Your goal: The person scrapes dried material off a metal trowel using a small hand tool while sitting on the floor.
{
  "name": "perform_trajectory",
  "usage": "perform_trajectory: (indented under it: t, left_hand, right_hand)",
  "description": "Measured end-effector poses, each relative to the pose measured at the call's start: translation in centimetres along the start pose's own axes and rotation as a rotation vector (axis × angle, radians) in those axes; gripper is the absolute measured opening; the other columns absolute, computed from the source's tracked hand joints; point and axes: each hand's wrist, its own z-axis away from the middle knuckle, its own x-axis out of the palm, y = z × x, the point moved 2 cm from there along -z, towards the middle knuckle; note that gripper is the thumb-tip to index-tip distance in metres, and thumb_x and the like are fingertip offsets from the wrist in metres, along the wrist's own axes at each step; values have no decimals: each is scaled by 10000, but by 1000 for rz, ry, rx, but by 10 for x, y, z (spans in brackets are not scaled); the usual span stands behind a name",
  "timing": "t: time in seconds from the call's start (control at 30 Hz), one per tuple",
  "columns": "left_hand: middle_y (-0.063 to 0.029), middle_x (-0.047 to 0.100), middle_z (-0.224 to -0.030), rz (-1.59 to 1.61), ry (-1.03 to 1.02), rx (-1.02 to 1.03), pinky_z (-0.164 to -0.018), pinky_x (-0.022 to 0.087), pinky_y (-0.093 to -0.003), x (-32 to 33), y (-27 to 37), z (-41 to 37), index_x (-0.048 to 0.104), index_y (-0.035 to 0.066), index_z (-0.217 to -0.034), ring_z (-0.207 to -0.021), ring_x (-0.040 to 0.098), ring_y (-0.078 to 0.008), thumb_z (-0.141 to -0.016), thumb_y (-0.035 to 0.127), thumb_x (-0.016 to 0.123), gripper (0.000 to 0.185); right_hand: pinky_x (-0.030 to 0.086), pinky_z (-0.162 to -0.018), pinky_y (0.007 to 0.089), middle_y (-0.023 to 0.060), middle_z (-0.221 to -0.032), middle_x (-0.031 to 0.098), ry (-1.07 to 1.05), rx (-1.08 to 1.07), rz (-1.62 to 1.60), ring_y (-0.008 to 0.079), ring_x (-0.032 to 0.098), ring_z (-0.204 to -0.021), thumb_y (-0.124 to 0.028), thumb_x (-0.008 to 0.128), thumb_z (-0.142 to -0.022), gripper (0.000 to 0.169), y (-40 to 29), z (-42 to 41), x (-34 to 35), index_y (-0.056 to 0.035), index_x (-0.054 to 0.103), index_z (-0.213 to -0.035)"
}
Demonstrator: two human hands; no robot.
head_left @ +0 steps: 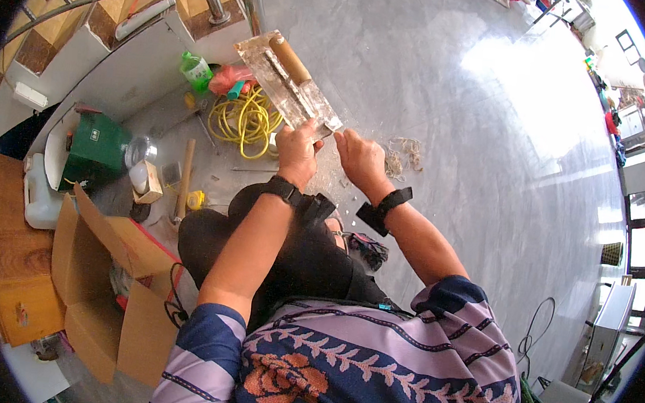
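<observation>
A plastering trowel [269, 82] with a stained rectangular metal blade and a tan cylindrical handle [290, 60] is raised in front of me, its handle side facing up. My left hand [299, 150] grips the near end of the blade, thumb on top. At the blade's near right corner is my right hand [361, 157], its fingers curled; whether they pinch a small tool or only the blade edge is hidden. White flakes and dust lie on the grey floor below my hands. Beyond my left hand lies a coiled yellow hose or cable [243, 120].
To the left are a green bottle [195, 72], a hammer with a wooden handle [186, 175], a yellow tape measure [195, 199], a green box [97, 147] and an open cardboard box [97, 279]. Tangled string [404, 157] lies right. Stairs with metal railings rise at upper left.
</observation>
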Motion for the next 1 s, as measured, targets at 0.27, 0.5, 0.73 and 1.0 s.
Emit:
perform_trajectory:
  t: [0.27,0.5,0.73,1.0]
  left_hand:
    - [-35,538,-861,-5,-63,-52,-522,402,-288,-4,1,-4,500,88,-934,-743,510,-158,-737,66,597,221]
    - [-29,533,-747,-20,36,-5,-461,411,-263,-3,-2,-1,509,68,-825,-622,498,-137,-725,103,623,156]
    - [-34,534,-767,-61,19,-29,-472,416,-269,-3,1,-2,509,68,-826,-631,493,-146,-729,104,619,151]
    - [-44,517,-827,14,-30,-124,-499,411,-283,-4,2,-5,491,66,-904,-711,501,-169,-755,51,588,178]
  right_hand:
    - [441,-396,382,134,-517,541,-31,-163,177,297,587,-514,-315,441,-877,277,2,-4,3,-88,504,-730]
    - [436,-394,381,102,-521,527,23,-224,248,297,560,-459,-304,458,-871,272,12,-7,4,-82,499,-718]
    - [436,-378,355,49,-735,533,-164,-155,368,271,567,-498,-224,438,-858,151,8,-1,7,-126,530,-789]
    - [448,-460,390,123,-631,555,-63,-113,81,309,565,-527,-267,446,-867,218,8,3,-24,-79,508,-777]
